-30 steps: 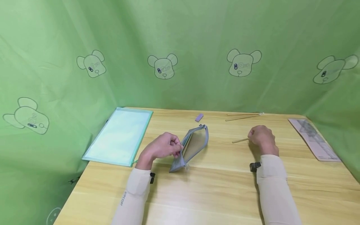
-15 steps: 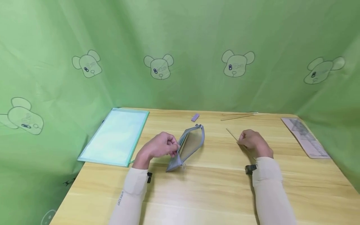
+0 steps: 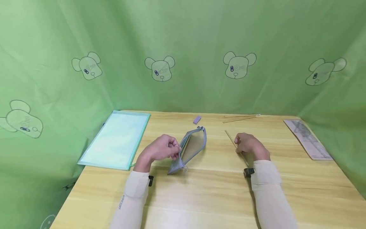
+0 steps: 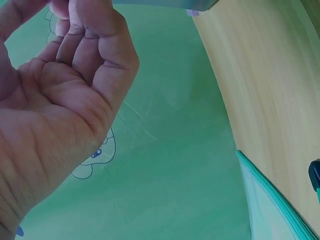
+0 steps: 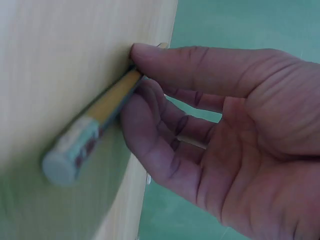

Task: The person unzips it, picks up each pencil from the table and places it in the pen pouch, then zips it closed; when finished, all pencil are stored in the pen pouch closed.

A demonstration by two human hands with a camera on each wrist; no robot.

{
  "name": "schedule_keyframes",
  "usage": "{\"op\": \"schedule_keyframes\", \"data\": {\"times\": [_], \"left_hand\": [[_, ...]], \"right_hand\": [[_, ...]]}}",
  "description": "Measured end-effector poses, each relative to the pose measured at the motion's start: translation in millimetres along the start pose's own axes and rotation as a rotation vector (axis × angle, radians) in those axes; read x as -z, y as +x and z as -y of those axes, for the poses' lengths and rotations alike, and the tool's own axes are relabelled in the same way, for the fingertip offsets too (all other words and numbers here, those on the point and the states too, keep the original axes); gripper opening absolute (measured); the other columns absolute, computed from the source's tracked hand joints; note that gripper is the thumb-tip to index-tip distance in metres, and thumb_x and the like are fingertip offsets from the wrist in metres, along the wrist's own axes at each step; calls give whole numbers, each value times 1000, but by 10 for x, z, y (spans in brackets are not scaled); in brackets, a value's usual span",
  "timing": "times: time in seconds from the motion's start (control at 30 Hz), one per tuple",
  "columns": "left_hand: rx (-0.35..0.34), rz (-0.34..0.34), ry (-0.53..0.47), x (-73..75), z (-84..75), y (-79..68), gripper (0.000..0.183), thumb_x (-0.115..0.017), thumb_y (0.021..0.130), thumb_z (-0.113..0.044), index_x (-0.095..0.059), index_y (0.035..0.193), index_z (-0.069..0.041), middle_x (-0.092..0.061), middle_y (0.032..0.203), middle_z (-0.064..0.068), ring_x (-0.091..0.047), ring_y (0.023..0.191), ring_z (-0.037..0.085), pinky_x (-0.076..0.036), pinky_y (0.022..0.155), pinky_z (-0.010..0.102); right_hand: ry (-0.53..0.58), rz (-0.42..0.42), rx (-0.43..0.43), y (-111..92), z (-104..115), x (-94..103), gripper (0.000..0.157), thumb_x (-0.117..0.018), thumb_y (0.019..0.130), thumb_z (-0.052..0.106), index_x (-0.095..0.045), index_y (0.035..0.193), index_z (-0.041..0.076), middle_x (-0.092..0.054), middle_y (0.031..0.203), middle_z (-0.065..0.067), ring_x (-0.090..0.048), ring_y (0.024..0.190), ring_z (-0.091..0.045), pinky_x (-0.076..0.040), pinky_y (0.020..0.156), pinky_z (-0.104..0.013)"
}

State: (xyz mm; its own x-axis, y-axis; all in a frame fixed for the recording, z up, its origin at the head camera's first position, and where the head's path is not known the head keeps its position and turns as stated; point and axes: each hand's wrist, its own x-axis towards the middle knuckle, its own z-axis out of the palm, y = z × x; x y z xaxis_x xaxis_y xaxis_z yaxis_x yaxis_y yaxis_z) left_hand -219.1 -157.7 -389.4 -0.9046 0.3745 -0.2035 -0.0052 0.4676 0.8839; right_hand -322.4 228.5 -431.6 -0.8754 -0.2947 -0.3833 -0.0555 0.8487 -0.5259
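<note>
My left hand (image 3: 159, 149) pinches the near-left rim of a grey zip pencil pouch (image 3: 196, 143), whose mouth gapes open. Long thin items, seemingly pencils, show inside it. In the left wrist view only a strip of the pouch (image 4: 165, 2) appears at the top, and the fingertips are cut off. To the right, my right hand (image 3: 250, 145) holds a wooden pencil (image 3: 229, 136) between thumb and fingers, low over the table. In the right wrist view the pencil (image 5: 116, 100) has its pale, blunt eraser end toward the camera; its far end is mostly behind the thumb.
Behind the pouch lies a purple eraser (image 3: 197, 120). Two more pencils (image 3: 239, 120) rest near the table's back edge. A clear-and-pink ruler sheet (image 3: 308, 140) is at the right, a teal-edged zip folder (image 3: 115, 140) at the left. Green curtain (image 3: 183, 95) surrounds the table.
My right hand has moved left toward the pouch, and the pencil in it has swung from nearly sideways to pointing away from me. The left hand stays on the pouch; the head view shifted slightly.
</note>
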Motion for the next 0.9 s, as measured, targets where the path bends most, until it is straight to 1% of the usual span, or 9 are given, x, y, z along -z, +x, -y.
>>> {"op": "schedule_keyframes", "data": {"times": [0.13, 0.27, 0.37, 0.43, 0.5, 0.6, 0.67, 0.77, 0.9], "left_hand": [[8, -9, 5, -4, 7, 7, 14, -64, 103, -10, -73, 97, 0, -76, 87, 10, -75, 76, 20, -65, 88, 52], [10, -17, 6, -8, 12, 11, 14, -65, 103, -11, -73, 96, -2, -77, 87, 9, -75, 75, 19, -64, 87, 53], [14, -21, -3, -4, 8, 10, 14, -66, 104, -12, -72, 96, -1, -77, 88, 9, -74, 75, 18, -64, 87, 52], [18, -26, -11, 3, 3, 7, 14, -66, 104, -12, -71, 97, -1, -77, 88, 10, -75, 76, 19, -65, 85, 48], [21, -31, -18, 13, -1, 5, 15, -66, 104, -12, -71, 97, -1, -77, 89, 11, -75, 77, 20, -65, 81, 41], [21, -38, -28, 18, -6, 3, 15, -66, 105, -13, -70, 97, 0, -78, 90, 12, -76, 78, 22, -64, 77, 33], [17, -42, -36, 19, -1, 8, 16, -66, 105, -13, -70, 97, 1, -78, 90, 12, -76, 77, 21, -64, 77, 33], [13, -47, -49, 15, 0, 12, 16, -65, 105, -12, -70, 98, 2, -78, 91, 13, -76, 77, 22, -66, 83, 40], [20, -67, -66, 13, 3, 15, 14, -65, 104, -10, -70, 98, 2, -78, 90, 13, -77, 80, 28, -66, 87, 44]], "right_hand": [[-7, 20, 38, 59, 124, -93, 32, -74, 90, -3, -57, 117, -2, -60, 101, -13, -63, 81, -22, -54, 72, -30], [-15, 27, 62, 94, 232, -178, 33, -73, 89, -6, -57, 117, -1, -59, 100, -13, -62, 79, -22, -54, 70, -29], [-35, 26, 82, 106, 300, -228, 34, -72, 87, -7, -57, 116, -1, -59, 98, -12, -61, 78, -21, -54, 68, -29], [-55, 19, 99, 117, 339, -259, 34, -71, 85, -7, -57, 116, -1, -59, 97, -11, -60, 77, -21, -53, 68, -29], [-64, 16, 113, 125, 375, -280, 35, -72, 84, -7, -57, 115, -1, -58, 97, -11, -60, 76, -21, -52, 67, -29], [-43, 22, 108, 137, 422, -305, 37, -72, 84, -4, -57, 117, 0, -59, 96, -10, -59, 77, -20, -51, 68, -29], [-6, 32, 111, 136, 441, -302, 37, -72, 86, -3, -57, 120, -1, -60, 95, -9, -60, 77, -20, -52, 69, -30], [85, 27, 144, 125, 459, -264, 38, -71, 89, -1, -57, 124, -4, -61, 92, -7, -60, 78, -18, -53, 70, -29], [306, 28, 224, 15, 525, -120, 43, -67, 89, -5, -52, 129, -9, -58, 94, -7, -58, 79, -15, -55, 71, -28]]}}
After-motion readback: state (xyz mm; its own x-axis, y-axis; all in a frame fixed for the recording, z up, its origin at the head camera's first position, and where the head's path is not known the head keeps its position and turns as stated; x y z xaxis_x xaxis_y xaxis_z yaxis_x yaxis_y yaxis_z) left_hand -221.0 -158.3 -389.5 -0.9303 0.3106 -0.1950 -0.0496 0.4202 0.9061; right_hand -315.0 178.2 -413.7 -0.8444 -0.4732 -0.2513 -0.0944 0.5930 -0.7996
